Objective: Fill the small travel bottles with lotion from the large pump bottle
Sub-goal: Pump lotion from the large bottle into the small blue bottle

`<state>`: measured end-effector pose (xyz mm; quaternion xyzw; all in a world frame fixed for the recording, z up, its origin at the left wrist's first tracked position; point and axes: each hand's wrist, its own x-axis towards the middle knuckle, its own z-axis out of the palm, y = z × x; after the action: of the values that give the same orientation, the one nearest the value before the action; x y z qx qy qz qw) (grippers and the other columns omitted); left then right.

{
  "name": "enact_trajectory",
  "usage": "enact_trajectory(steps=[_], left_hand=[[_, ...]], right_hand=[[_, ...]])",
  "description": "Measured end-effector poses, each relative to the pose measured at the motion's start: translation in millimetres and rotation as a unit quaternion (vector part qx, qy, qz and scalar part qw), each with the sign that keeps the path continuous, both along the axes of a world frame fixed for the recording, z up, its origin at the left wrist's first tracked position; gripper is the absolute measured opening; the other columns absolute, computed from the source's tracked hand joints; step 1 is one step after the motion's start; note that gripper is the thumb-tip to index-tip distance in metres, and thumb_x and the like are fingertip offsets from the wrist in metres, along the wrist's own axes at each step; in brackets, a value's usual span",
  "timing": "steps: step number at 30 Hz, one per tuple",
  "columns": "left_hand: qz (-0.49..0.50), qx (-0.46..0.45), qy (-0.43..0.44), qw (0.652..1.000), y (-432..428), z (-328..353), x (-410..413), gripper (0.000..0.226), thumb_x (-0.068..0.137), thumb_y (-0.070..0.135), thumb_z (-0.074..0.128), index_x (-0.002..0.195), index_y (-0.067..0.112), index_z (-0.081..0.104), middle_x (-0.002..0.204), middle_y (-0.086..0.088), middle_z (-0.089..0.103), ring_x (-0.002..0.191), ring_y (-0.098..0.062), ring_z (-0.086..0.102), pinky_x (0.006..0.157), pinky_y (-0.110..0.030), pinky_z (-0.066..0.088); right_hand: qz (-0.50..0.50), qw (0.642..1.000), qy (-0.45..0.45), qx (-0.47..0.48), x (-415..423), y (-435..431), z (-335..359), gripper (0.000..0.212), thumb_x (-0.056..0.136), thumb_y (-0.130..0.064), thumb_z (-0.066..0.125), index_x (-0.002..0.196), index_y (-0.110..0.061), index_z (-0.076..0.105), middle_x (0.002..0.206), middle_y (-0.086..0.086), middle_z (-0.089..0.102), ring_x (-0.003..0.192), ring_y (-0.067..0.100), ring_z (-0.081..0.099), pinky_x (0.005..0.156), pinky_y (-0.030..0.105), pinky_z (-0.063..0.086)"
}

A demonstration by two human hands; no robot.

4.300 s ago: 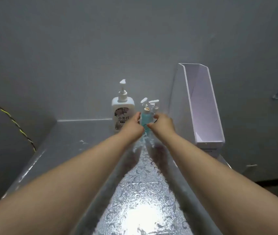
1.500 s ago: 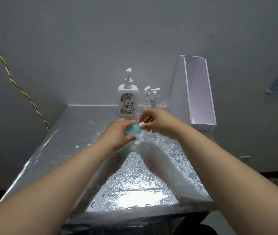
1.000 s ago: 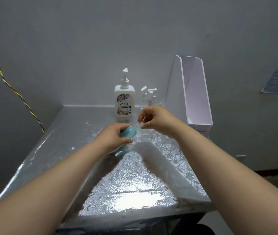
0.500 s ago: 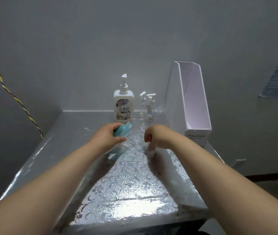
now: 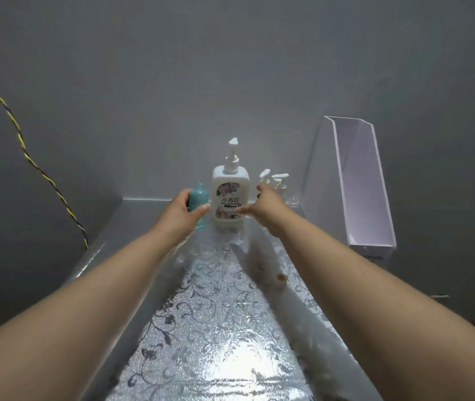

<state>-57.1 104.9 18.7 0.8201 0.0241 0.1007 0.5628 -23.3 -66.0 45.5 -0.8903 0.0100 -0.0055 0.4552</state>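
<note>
Since half a second ago: my left hand (image 5: 182, 217) has moved the teal bottle (image 5: 198, 196) from tilted over mid-tabletop to upright at the back, just left of the large pump bottle (image 5: 230, 195) and nearly touching it. My right hand (image 5: 269, 211) was a low fist over the tabletop (image 5: 216, 328); now it is stretched forward at the pump bottle. Left fingers (image 5: 182, 195) and thumb are wrapped round the teal bottle's body. Right fingers are spread wide with the thumb across the label front and hold nothing; I can't tell whether they touch yet. Counts: 1 large pump bottle, 1 teal bottle, 2 clear travel bottles (image 5: 278, 180) with white pump heads just right of the big one and partly behind my right hand, 1 white file box (image 5: 366, 198) far right, 1 yellow-black cable (image 5: 32, 162) on the left wall. The pump bottle is white with a flat oval body, floral label with dark characters, and a tall white pump head; it stands upright against the back wall. The teal bottle is opaque and rounded, tapering to a narrow neck. A small tan blob (image 5: 281, 275) lies on the tabletop under my right forearm, too blurred to identify.
</note>
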Motion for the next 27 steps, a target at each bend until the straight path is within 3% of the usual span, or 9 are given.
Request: enact_trajectory(steps=[4,8,11,14,18,24,27], left_hand=[[-0.013,-0.033,0.024,0.999,-4.4,-0.9,25.2,0.042,0.097,0.024,0.056,0.137,0.016,0.043,0.124,-0.004,0.056,0.11,-0.022,0.055,0.093,-0.034,0.045],[-0.04,-0.063,0.037,0.997,-9.6,-0.7,44.1,0.048,0.098,0.025,0.054,0.142,0.016,0.036,0.129,-0.004,0.054,0.114,-0.022,0.054,0.098,-0.034,0.043],[-0.055,-0.089,0.035,0.994,-11.8,-0.8,47.3,0.046,0.097,0.024,0.056,0.139,0.016,0.038,0.132,-0.007,0.055,0.119,-0.024,0.055,0.108,-0.043,0.042],[-0.05,-0.1,0.035,0.993,-11.2,-1.3,39.9,0.044,0.097,0.024,0.057,0.136,0.017,0.04,0.131,-0.007,0.056,0.12,-0.026,0.055,0.109,-0.047,0.041],[-0.057,-0.092,0.023,0.994,-15.2,1.5,6.6,0.044,0.097,0.022,0.056,0.137,0.016,0.038,0.127,-0.004,0.055,0.119,-0.024,0.054,0.108,-0.044,0.041],[-0.074,-0.074,0.02,0.994,-14.2,-3.7,-47.4,0.042,0.096,0.03,0.056,0.134,0.022,0.042,0.128,-0.003,0.06,0.118,-0.024,0.057,0.106,-0.046,0.042],[-0.065,-0.063,0.023,0.996,-10.6,1.2,-58.8,0.039,0.096,0.03,0.056,0.132,0.022,0.044,0.122,-0.001,0.061,0.109,-0.02,0.06,0.103,-0.043,0.045]], right_hand=[[0.018,0.998,0.019,0.052,11.4,5.2,-1.0,0.075,0.074,-0.008,0.078,0.137,-0.007,0.036,0.124,0.008,0.054,0.115,0.024,0.051,0.092,0.031,0.043],[0.061,0.992,0.012,0.109,15.0,11.7,2.1,0.054,0.077,0.011,0.068,0.124,-0.009,0.05,0.109,0.009,0.06,0.114,0.027,0.057,0.086,0.03,0.046],[0.066,0.989,-0.008,0.131,10.2,13.3,3.1,0.044,0.079,0.015,0.061,0.115,-0.01,0.056,0.102,0.01,0.062,0.101,0.024,0.06,0.083,0.032,0.051],[0.059,0.99,-0.014,0.126,2.1,10.1,0.3,0.045,0.08,0.013,0.063,0.12,-0.005,0.055,0.098,0.004,0.059,0.092,0.017,0.056,0.067,0.02,0.049],[0.044,0.994,0.003,0.102,-13.0,7.0,-9.4,0.057,0.074,0.008,0.07,0.124,-0.01,0.053,0.116,0.008,0.063,0.105,0.022,0.059,0.079,0.027,0.047],[0.043,0.993,-0.021,0.105,-56.2,-4.7,-19.2,0.047,0.075,0.012,0.059,0.115,-0.014,0.061,0.109,0.007,0.068,0.103,0.023,0.063,0.09,0.039,0.054],[0.037,0.994,-0.019,0.099,-70.3,-9.3,-13.9,0.041,0.077,0.009,0.053,0.107,-0.016,0.067,0.102,0.008,0.071,0.094,0.021,0.064,0.086,0.039,0.055]])
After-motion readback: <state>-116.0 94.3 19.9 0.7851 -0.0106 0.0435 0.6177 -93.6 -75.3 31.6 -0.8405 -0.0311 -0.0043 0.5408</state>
